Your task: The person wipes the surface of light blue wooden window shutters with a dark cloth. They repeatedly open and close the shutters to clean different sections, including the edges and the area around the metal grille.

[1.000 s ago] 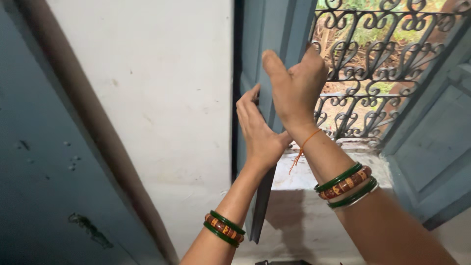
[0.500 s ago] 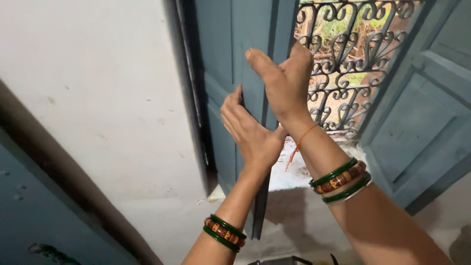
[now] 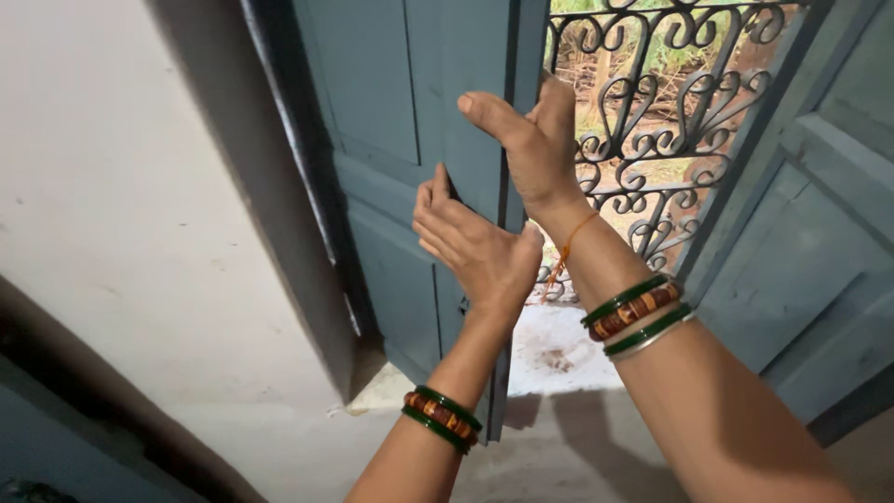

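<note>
Together, both hands grip the blue shutter [image 3: 410, 121] edge (right hand [image 3: 533, 140] above left hand [image 3: 470, 244]).

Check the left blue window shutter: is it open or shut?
Open, partway. The left shutter stands swung off the iron grille, which shows uncovered beside it; the left hand and right hand hold its free edge.
</note>
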